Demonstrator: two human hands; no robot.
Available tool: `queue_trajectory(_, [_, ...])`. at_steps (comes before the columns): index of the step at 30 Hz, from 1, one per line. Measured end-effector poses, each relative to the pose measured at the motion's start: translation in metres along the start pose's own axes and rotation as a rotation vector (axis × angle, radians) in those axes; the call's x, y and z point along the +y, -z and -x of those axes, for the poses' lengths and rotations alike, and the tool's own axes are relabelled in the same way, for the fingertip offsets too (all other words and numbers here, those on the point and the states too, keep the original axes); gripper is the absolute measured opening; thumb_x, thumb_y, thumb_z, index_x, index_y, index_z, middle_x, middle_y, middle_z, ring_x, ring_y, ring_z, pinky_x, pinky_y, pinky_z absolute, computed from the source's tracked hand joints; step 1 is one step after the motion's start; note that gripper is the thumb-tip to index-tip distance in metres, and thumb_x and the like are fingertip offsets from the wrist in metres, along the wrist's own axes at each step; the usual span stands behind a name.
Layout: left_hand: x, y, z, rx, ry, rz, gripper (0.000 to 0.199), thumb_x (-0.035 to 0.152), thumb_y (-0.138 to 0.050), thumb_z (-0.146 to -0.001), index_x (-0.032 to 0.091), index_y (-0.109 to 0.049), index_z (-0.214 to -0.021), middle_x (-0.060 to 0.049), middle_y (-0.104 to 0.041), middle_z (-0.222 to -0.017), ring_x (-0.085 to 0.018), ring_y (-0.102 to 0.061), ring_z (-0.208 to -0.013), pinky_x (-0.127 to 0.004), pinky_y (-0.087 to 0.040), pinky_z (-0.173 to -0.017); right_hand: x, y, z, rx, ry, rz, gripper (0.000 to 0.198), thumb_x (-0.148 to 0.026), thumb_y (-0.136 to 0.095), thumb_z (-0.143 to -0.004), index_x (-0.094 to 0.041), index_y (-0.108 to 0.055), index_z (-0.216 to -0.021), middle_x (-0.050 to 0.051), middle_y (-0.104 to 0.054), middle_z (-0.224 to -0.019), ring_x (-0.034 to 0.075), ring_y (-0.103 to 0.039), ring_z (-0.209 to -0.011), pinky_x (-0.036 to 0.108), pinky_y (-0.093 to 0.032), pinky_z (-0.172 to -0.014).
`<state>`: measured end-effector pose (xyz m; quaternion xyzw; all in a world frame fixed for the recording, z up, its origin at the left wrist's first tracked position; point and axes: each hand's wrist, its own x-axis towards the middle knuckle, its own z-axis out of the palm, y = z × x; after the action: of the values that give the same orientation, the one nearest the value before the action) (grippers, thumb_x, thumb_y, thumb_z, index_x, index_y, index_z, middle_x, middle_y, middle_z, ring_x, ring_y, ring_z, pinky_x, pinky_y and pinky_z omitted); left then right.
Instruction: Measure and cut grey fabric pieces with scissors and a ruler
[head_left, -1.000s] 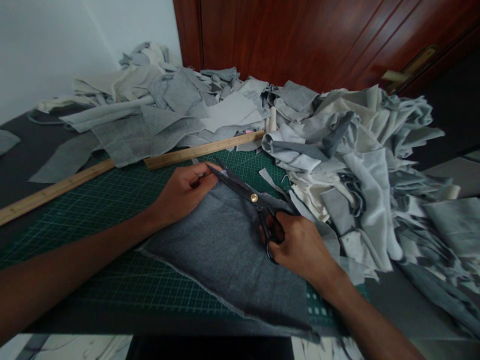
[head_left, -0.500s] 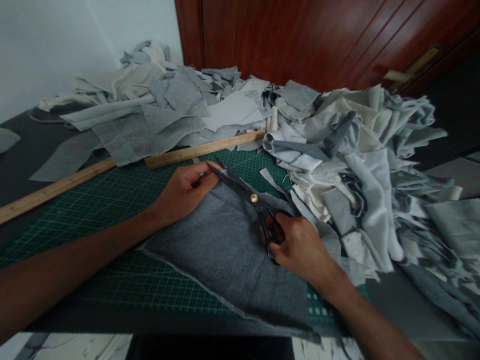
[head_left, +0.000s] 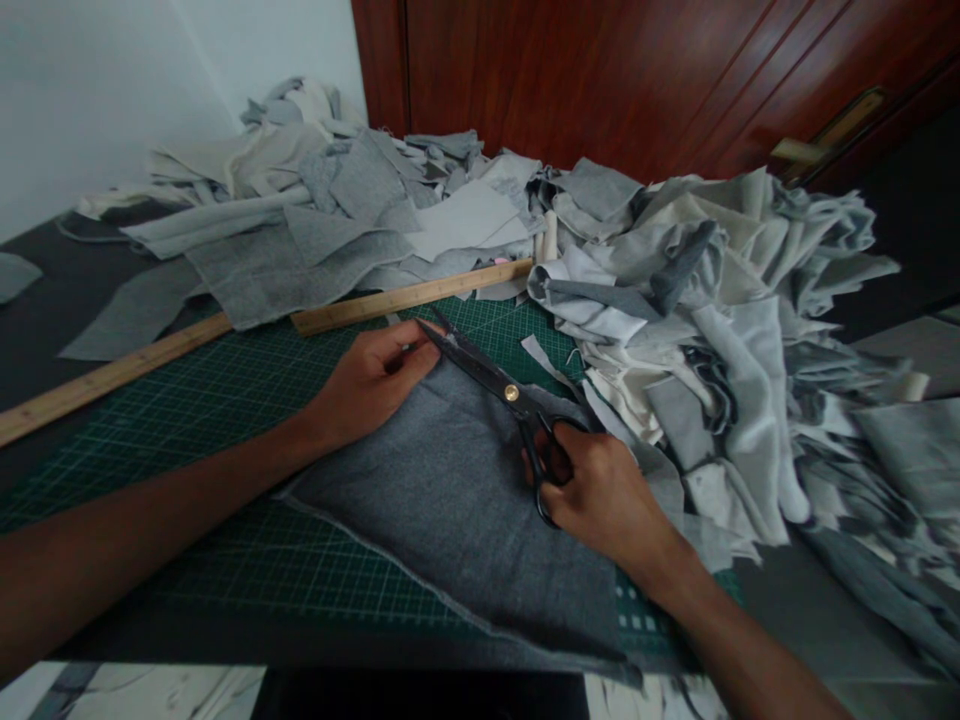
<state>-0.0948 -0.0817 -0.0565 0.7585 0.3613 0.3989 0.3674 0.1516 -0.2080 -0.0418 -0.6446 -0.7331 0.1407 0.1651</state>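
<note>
My right hand is closed through the handles of black fabric scissors with a brass pivot screw. Their blades point up and to the left, slightly parted, over the far edge of a dark grey piece of fabric. At that fabric's far left corner, my left hand pinches the edge between thumb and fingers, right beside the blade tips. The fabric lies flat, its near edge slanting down to the right.
A green cutting mat lies beneath on a dark table. Wooden rulers cross its far side. Grey and cream fabric scraps are heaped at the back and right. A reddish-brown door stands behind.
The blades have opened slightly at the tips and the scissors have shifted a little. Both hands keep nearly the same places, and the fabric lies as before.
</note>
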Motion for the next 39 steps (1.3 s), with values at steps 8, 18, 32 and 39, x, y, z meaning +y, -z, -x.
queue_trajectory(8, [0.010, 0.001, 0.001, -0.073, 0.035, -0.032, 0.025, 0.034, -0.050, -0.101, 0.015, -0.062, -0.089, 0.004, -0.054, -0.073, -0.010, -0.049, -0.063, -0.021, -0.037, -0.056, 0.001, -0.005, 0.000, 0.067, -0.015, -0.089, 0.016, -0.016, -0.061, -0.072, -0.023, -0.047, -0.069, -0.005, -0.050, -0.054, 0.011, -0.044, -0.045, 0.025, -0.027, -0.049])
queue_trajectory(18, [0.010, 0.004, 0.003, -0.192, 0.057, 0.107, 0.043, 0.042, -0.032, -0.110, 0.015, -0.066, -0.106, -0.002, -0.069, -0.097, -0.014, -0.061, -0.086, -0.025, -0.045, -0.078, 0.007, 0.004, -0.006, 0.215, -0.016, -0.155, 0.018, -0.029, -0.060, -0.084, -0.022, -0.052, -0.069, -0.005, -0.047, -0.051, 0.010, -0.041, -0.043, 0.025, -0.026, -0.044])
queue_trajectory(32, [0.008, 0.002, 0.002, -0.182, -0.057, 0.176, 0.018, 0.032, -0.052, -0.099, 0.017, -0.060, -0.093, 0.001, -0.059, -0.087, -0.014, -0.056, -0.080, -0.024, -0.047, -0.072, 0.010, 0.003, -0.007, -0.006, 0.081, -0.125, 0.023, -0.013, -0.061, -0.072, -0.023, -0.042, -0.066, -0.005, -0.049, -0.055, 0.010, -0.043, -0.047, 0.024, -0.027, -0.049])
queue_trajectory(39, [0.007, 0.002, 0.005, -0.141, -0.063, 0.164, 0.021, 0.032, -0.055, -0.094, 0.018, -0.061, -0.081, 0.002, -0.057, -0.075, -0.011, -0.053, -0.067, -0.021, -0.043, -0.060, 0.008, 0.003, -0.005, 0.000, 0.073, -0.067, 0.021, -0.012, -0.062, -0.068, -0.023, -0.044, -0.067, -0.005, -0.052, -0.058, 0.010, -0.046, -0.049, 0.025, -0.028, -0.051])
